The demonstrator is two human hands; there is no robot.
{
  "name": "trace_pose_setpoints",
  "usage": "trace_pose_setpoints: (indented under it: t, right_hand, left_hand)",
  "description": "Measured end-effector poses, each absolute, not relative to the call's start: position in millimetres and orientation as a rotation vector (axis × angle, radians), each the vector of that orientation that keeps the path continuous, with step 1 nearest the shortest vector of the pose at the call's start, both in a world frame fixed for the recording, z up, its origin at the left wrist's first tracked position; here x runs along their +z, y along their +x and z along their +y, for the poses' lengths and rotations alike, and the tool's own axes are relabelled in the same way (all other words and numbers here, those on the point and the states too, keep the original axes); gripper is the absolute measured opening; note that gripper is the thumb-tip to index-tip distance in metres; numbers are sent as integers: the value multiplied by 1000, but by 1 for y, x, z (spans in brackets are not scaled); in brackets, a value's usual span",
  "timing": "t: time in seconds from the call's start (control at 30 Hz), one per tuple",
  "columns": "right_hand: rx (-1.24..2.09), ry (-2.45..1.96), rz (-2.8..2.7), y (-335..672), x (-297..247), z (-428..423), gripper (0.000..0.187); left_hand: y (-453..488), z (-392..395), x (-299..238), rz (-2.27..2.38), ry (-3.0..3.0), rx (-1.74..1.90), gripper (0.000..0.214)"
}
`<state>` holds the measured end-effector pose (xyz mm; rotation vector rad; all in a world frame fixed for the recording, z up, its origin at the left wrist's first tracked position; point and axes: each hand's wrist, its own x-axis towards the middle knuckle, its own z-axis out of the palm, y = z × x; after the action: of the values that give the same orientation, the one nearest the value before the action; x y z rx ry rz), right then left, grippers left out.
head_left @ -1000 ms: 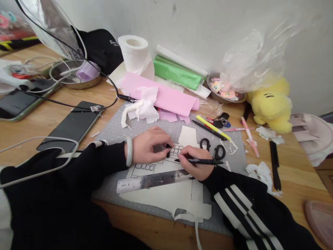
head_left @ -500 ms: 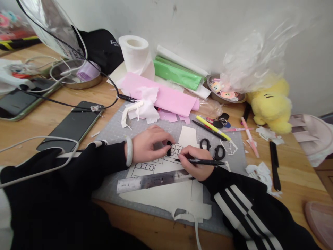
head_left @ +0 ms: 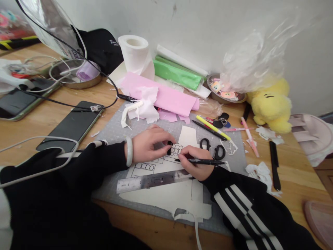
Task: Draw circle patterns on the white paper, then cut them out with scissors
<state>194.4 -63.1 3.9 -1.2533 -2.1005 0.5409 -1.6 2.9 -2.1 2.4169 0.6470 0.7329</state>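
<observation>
My right hand [head_left: 197, 161] grips a black marker pen [head_left: 208, 161] lying nearly level, its tip at the drawing on a cream paper sheet [head_left: 161, 199]. Rows of inked circles and ruled boxes cover part of that sheet. My left hand [head_left: 151, 143] pinches a small black object [head_left: 169, 148] between thumb and fingers, beside the grid of circles; its kind is unclear. Below both hands a steel ruler [head_left: 153, 181] lies slanted across the paper, its right end near my right hand. Black-handled scissors [head_left: 219, 152] rest just beyond the right hand, their blades hidden.
A grey cutting mat [head_left: 109, 187] lies under the paper. Beyond it are pink paper [head_left: 161, 93], a tissue roll [head_left: 135, 55] and a green packet [head_left: 179, 73]. At right lie a yellow pen [head_left: 213, 128], a black knife-shaped tool [head_left: 274, 166] and a yellow plush toy [head_left: 272, 104]; a phone [head_left: 73, 125] sits left.
</observation>
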Motion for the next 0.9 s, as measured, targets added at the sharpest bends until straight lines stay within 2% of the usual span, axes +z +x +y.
trace_pose_setpoints:
  t: [0.9]
  right_hand:
    - [535, -1266, -2107, 194, 3, -63, 17]
  left_hand:
    - [-2, 2, -1, 527, 2468, 701, 19]
